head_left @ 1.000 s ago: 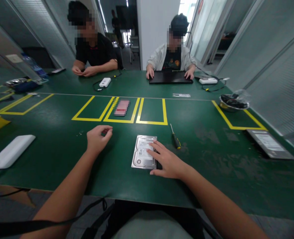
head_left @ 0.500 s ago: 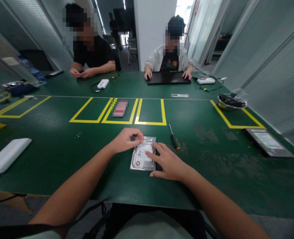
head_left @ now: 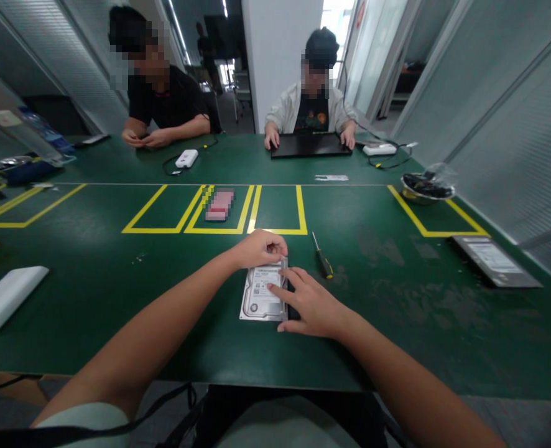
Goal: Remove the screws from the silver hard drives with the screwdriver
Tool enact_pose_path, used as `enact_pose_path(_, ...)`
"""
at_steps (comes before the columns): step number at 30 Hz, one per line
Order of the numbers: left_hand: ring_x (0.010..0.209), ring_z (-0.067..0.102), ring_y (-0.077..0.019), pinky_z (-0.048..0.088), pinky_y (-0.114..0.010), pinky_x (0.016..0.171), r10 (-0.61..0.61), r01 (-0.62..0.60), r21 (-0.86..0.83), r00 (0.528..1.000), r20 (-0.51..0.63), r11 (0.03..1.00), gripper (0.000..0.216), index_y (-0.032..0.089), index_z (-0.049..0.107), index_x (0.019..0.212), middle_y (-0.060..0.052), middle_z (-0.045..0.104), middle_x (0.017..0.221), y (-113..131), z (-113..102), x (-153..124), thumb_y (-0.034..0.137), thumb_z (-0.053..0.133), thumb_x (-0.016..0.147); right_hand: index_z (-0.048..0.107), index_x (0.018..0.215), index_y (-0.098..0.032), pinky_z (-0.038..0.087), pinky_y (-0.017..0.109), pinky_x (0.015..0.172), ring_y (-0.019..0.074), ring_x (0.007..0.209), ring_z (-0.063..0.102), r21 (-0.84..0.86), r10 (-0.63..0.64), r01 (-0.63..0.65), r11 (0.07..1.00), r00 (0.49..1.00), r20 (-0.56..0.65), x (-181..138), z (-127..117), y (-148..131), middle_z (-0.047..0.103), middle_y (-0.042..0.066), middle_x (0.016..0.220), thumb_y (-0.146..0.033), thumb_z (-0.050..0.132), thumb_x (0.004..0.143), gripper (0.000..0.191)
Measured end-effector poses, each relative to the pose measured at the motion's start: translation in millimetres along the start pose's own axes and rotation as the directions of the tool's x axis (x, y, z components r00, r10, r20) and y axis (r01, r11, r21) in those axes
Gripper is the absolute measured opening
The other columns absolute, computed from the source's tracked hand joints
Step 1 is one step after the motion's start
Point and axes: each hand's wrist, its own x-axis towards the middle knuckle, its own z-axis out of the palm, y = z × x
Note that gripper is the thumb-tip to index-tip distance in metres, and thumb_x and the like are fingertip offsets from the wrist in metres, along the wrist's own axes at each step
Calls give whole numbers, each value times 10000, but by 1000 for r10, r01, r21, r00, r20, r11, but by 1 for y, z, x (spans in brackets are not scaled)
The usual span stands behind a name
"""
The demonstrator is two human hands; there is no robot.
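A silver hard drive (head_left: 263, 298) with a white label lies flat on the green table before me. My left hand (head_left: 265, 249) reaches over its far edge, fingers curled and pinched at the far right corner; whatever they pinch is too small to make out. My right hand (head_left: 306, 302) rests along the drive's right side with fingers spread, the fingertips touching the label and the thumb by the near right corner. Just right of the drive, a screwdriver (head_left: 323, 261) with a black and yellow handle lies on the table.
Another hard drive (head_left: 497, 258) and a metal bowl (head_left: 425, 193) of dark parts are at the right. A white slab-like object (head_left: 12, 298) lies left. A pink phone-like object (head_left: 220, 204) sits inside yellow tape. Across the table, two people sit, one holding a black panel (head_left: 310, 145).
My left hand has moved right along the drive's far edge to its far right corner. The right hand stays on the drive. The whole view has shifted slightly.
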Motion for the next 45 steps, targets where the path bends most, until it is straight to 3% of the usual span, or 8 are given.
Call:
enact_pose_path(20,687,643,-109,428,-181,624,-103,70,172,975,197,983,149,155,774,872,-5,739,763,-18,3,29,163,708,738,414,1475,-201,284,535,1141,365,1379,268,-11,5,-4,1000,1000,17,0,0,0,319,206,1492,-609,652,797,827)
enact_pose_path(26,712,652,-118,416,-181,618,-157,115,154,942,297,981,173,160,779,868,-5,735,760,-21,-2,42,201,748,703,410,1480,-210,290,540,1134,370,1378,271,-13,9,-9,1000,1000,20,0,0,1,307,206,1502,-613,646,800,825)
enact_pose_path(31,663,627,-120,406,-199,585,-258,242,87,901,348,966,181,155,781,845,-3,718,716,-22,0,50,189,768,668,405,1483,-213,299,548,1126,379,1383,263,-4,13,-13,1000,1000,17,0,0,1,302,204,1511,-603,666,788,838)
enact_pose_path(45,643,612,-122,454,-226,639,-370,379,68,823,432,923,133,162,751,726,16,696,642,-9,-1,64,116,767,602,420,1476,-206,294,543,1132,370,1381,269,11,15,-15,1000,1000,16,-1,-1,0,322,206,1503,-585,683,783,832)
